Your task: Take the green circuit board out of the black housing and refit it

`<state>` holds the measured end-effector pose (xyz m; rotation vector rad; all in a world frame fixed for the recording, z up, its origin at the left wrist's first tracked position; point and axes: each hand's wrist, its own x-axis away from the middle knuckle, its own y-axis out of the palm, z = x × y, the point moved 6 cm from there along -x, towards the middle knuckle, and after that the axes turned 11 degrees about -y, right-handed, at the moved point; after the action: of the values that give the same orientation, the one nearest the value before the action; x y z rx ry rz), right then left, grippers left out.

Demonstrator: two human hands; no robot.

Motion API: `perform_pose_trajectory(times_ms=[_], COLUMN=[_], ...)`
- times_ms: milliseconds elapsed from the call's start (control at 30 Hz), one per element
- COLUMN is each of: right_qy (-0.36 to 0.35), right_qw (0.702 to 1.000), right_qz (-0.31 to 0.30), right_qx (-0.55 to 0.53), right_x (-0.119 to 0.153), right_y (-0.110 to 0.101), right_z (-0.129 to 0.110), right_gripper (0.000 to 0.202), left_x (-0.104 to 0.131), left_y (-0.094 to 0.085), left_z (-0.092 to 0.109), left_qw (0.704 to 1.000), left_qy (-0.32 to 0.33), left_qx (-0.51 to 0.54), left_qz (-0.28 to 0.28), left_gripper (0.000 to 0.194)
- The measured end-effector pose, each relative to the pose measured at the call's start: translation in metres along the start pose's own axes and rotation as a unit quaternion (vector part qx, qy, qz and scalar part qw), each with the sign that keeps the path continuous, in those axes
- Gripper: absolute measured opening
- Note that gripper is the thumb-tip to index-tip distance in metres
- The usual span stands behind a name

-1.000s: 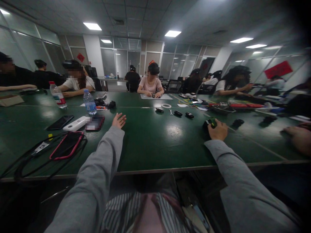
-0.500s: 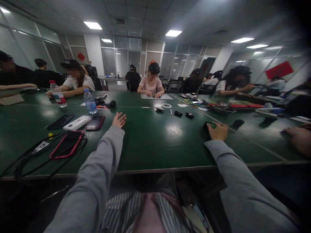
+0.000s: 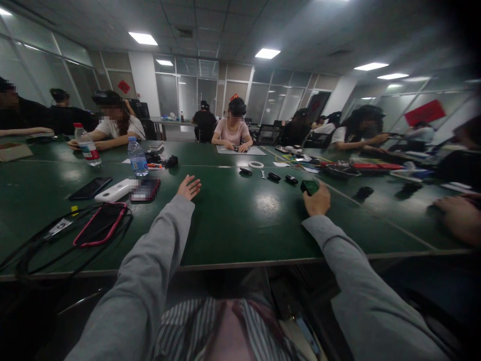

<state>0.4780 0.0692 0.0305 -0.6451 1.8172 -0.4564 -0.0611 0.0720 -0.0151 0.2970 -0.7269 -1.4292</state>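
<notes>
co-worker's hand [image 3: 456, 215] blurred, cut-off carton [image 3: 14, 152]

Left side of table: red-capped bottle [image 3: 89, 149] and blue-capped bottle [image 3: 138, 159] both upright, near each other. Nearer the edge: black phone [image 3: 91, 188], then white device [image 3: 114, 191], then dark reddish-edged item [image 3: 145, 190], pixelated so probably a phone. Pink-rimmed case [image 3: 100, 225] lies flat with black cable [image 3: 29, 256] looped around it, yellow tag [image 3: 74, 210] just beside. Open carton [image 3: 15, 152] at far left. Across: person in pink top [image 3: 232, 131] at a light mat [image 3: 260, 150]. Red banner [image 3: 425, 113] back right, ceiling lights [image 3: 143, 38] on.
</notes>
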Motion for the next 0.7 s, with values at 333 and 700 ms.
perform_pose_trajectory(times_ms=[333,700], right_qy=[-0.230,-0.209], right_qw=[0.881,0.816], right_qz=[-0.089,-0.186], right_qx=[-0.404,-0.505], right_x=[0.078,0.115], right_y=[0.038,0.063], right_z=[-0.280,-0.314], right_gripper=[0.060,0.079], left_x=[0.007,-0.005], left_y=[0.063,0.042], left_z=[-0.056,-0.040], left_qw=[0.986,0.999], left_qy=[-0.054,0.034], left_qx=[-0.129,-0.038], left_qz=[-0.090,-0.009], left_gripper=[0.064,0.048])
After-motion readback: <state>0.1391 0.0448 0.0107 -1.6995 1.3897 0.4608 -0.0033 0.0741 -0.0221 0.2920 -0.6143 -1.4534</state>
